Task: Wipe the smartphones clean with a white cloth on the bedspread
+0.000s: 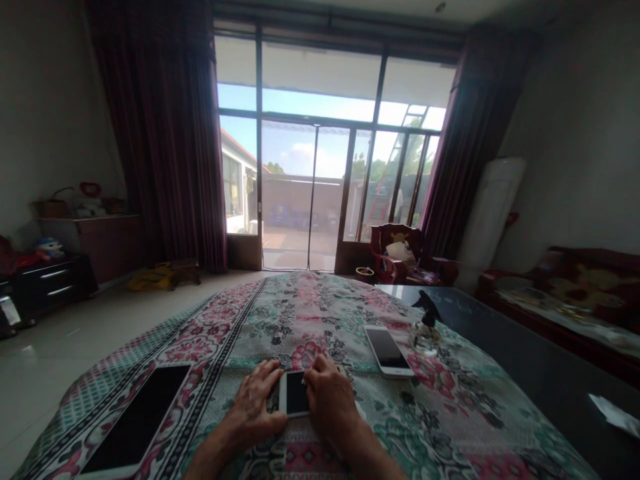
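A small white phone (294, 393) lies face up on the flowered cloth (300, 313), between my two hands. My left hand (255, 403) rests on its left edge with the fingers curled down against it. My right hand (327, 397) covers its right edge, fingers bent over the side. A second white phone (387, 350) lies face up a little further away to the right. A large dark-screened tablet (137, 420) lies at the near left of the cloth.
A small clear spray bottle with a black top (425, 330) stands right of the second phone. A dark glass table (525, 360) adjoins the cloth on the right, with a scrap of paper (615, 413). Sofa at right, cabinets at left, glass doors ahead.
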{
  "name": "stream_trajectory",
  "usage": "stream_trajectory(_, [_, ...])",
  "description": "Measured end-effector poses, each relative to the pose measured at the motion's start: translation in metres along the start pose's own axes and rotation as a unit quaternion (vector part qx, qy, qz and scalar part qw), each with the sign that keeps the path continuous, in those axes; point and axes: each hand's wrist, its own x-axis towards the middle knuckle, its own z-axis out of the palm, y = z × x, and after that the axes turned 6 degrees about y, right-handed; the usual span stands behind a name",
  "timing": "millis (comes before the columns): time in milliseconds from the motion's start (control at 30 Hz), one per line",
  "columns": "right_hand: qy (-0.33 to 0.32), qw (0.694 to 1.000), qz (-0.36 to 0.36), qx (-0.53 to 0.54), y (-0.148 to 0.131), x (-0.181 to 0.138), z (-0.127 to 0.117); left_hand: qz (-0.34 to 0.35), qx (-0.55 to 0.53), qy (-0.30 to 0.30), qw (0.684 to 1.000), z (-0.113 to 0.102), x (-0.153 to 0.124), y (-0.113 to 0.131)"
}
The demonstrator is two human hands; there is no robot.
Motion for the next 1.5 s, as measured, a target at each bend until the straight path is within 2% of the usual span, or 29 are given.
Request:
stream_trajectory(133, [-0.028,0.999,-0.038,0.027,-0.006,-0.005,0.0,0.008,-0.004,0.004,1.0,-0.001,0.0,0.0])
stream_trajectory(267, [-0.027,0.999,-0.032,0.033,-0.006,-0.005,0.001,0.019,-0.011,0.001,1.0,-0.004,0.0,-0.004])
stream_trajectory(433, [0.011,1.0,-0.011,0.007,-0.006,0.002,0.005,0.019,-0.03,-0.056,0.998,-0.016,-0.001,-0.005])
stream_trajectory(633, [0.0,1.0,-0.011,-0.023,-0.013,0.011,0.013,0.008,-0.045,-0.096,0.994,-0.028,-0.002,0.002])
stream_trajectory(867, [-0.001,0.997,-0.075,0.018,-0.021,-0.001,0.011,0.014,-0.06,-0.089,0.994,-0.025,-0.001,-0.003])
stream_trajectory(1067, [0.011,0.996,-0.07,0.051,-0.019,-0.007,0.014,0.016,-0.051,-0.098,0.994,-0.027,-0.002,-0.001])
stream_trajectory(1333, [0.004,0.999,-0.051,0.002,-0.02,0.013,0.018,0.029,-0.072,-0.086,0.993,-0.019,0.001,-0.01])
stream_trajectory(1500, [0.004,0.997,-0.071,0.002,-0.026,0.01,0.02,0.038,-0.076,-0.068,0.994,-0.014,0.003,-0.014])
